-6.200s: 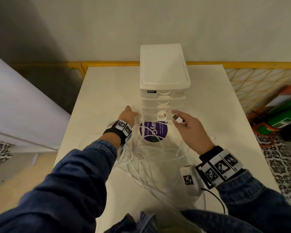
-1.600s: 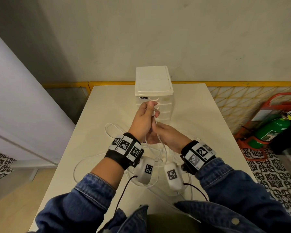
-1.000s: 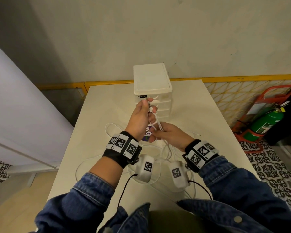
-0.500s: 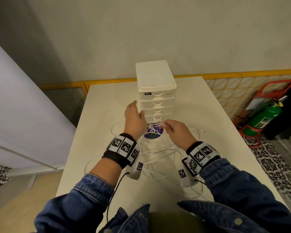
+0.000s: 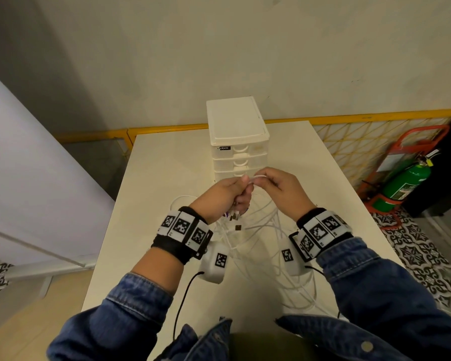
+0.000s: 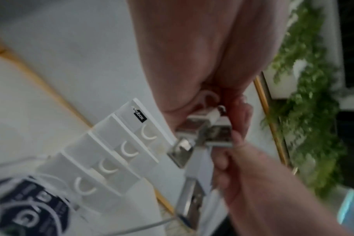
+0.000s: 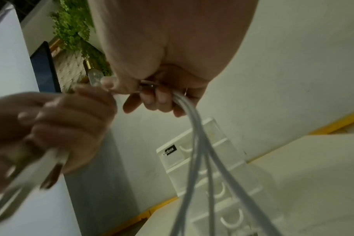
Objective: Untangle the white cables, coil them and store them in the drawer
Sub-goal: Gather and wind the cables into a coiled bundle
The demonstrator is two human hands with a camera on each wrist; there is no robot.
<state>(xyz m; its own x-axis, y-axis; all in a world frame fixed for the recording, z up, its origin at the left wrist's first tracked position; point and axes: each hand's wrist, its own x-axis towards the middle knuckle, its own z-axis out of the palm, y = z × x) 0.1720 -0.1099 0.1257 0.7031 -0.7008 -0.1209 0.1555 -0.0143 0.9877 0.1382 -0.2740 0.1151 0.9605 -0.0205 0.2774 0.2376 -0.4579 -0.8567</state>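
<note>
Both hands are raised together over the white table [image 5: 167, 178], just in front of the white drawer unit [image 5: 237, 142], whose drawers are all closed. My left hand [image 5: 241, 190] grips a bunch of white cables [image 5: 258, 230] by their ends; the left wrist view shows several USB plugs [image 6: 202, 135] sticking out of its fist. My right hand [image 5: 262, 179] pinches a strand beside the left thumb and has its fingers curled round several cable strands [image 7: 200, 151]. These strands hang down to a tangled heap on the table.
A purple round disc [image 6: 30, 207] lies on the table under the cables, in front of the drawer unit [image 6: 115, 148]. Right of the table stand a yellow mesh fence [image 5: 349, 142] and a green fire extinguisher [image 5: 401, 186]. A white panel [image 5: 24, 178] stands on the left.
Half a second ago both hands were low over the cable heap and apart. They have since risen and come together, both holding cable, with loops lifted off the table.
</note>
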